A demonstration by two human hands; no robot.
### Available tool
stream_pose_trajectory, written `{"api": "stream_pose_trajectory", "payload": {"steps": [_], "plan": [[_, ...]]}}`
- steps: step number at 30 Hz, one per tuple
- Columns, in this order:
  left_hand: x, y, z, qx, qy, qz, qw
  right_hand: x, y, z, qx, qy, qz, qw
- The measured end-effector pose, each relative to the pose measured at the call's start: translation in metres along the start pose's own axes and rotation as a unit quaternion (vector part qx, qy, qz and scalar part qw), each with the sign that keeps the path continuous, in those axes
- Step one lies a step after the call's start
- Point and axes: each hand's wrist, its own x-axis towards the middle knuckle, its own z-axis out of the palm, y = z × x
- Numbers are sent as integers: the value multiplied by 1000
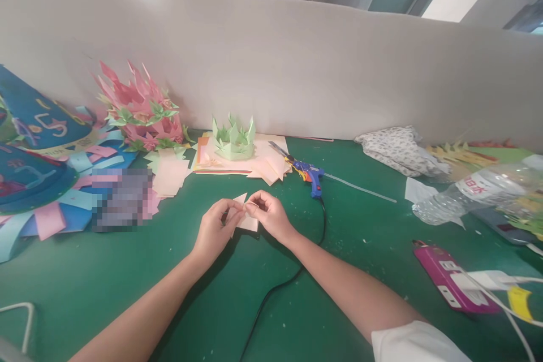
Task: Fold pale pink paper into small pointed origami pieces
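Observation:
Near the middle of the green table, a small pale pink paper (249, 223) is pinched between both hands, with folded edges showing. My left hand (218, 229) is closed on its left part, thumb and index finger together. My right hand (271, 216) is closed at its upper right, its fingertips almost touching those of the left. The fingers hide much of the paper. Behind the hands, a green paper crown (233, 144) stands on a stack of paper sheets (269, 150), with loose pale pink squares (271, 169) at its front right.
A blue glue gun (314, 178) lies right of the stack, its black cable (275, 288) running forward. Left are pink paper crowns (142, 104), blue cone hats (38, 113) and paper squares (169, 172). Right are a plastic bottle (475, 192), a patterned cloth (399, 150) and a purple power strip (449, 277).

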Motion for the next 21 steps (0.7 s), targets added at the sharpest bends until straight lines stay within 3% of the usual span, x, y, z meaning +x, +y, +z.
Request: {"api": "stream_pose_trajectory", "payload": {"steps": [9, 21], "plan": [[-1, 5, 1, -36, -3, -53, 998, -2, -2, 1, -45, 10, -29, 998], [-1, 2, 0, 36, 9, -25, 999, -2, 0, 2, -70, 2, -43, 997]]}}
